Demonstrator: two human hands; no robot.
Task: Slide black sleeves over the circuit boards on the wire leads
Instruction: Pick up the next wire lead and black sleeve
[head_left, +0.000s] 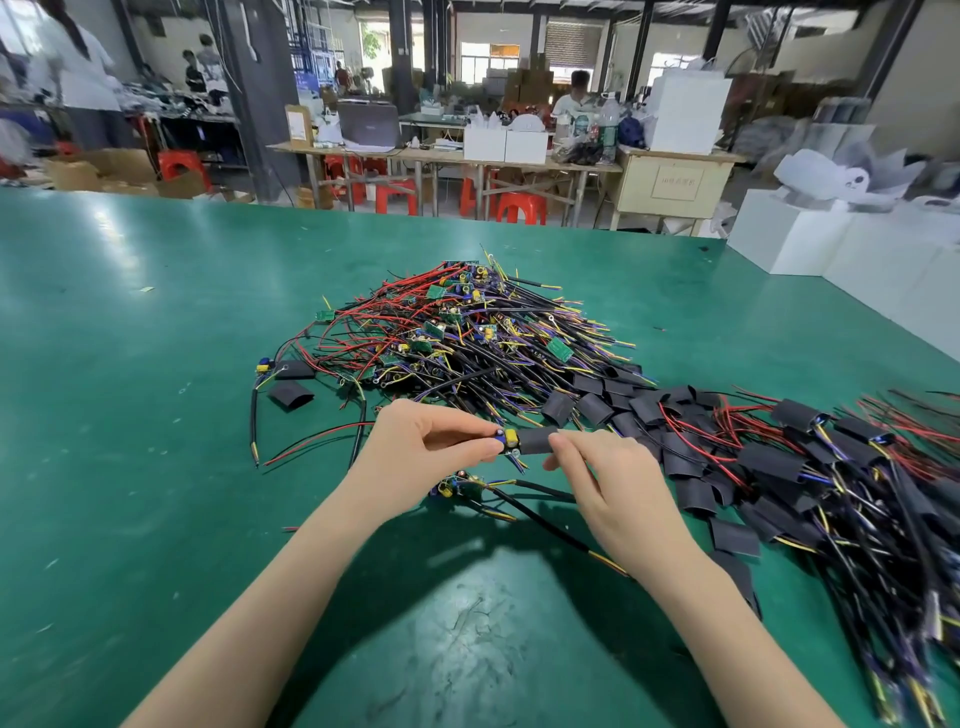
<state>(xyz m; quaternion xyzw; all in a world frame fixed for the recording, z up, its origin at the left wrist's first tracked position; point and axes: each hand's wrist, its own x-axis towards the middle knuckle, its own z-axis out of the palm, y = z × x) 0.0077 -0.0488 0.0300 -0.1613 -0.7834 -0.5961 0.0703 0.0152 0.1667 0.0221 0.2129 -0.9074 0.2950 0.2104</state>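
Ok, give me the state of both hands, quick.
Left hand: pinches the circuit board.
Right hand: pinches the black sleeve, partly over the board.

2 hands (415, 447), 1 board (506, 441) held with 1 sleeve (535, 441), 2 loose sleeves (291, 395) left, 2 wire-lead piles (467, 332), 4 red stools (519, 208)

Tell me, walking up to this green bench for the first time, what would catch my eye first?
Probably the two bare hands at the centre: the left hand pinches a small circuit board with a yellow part while the right hand holds a black sleeve at its end. Behind them sprawls a tangled heap of red, black and yellow wires with bare green boards. To the right lies a pile of leads already wearing black sleeves.
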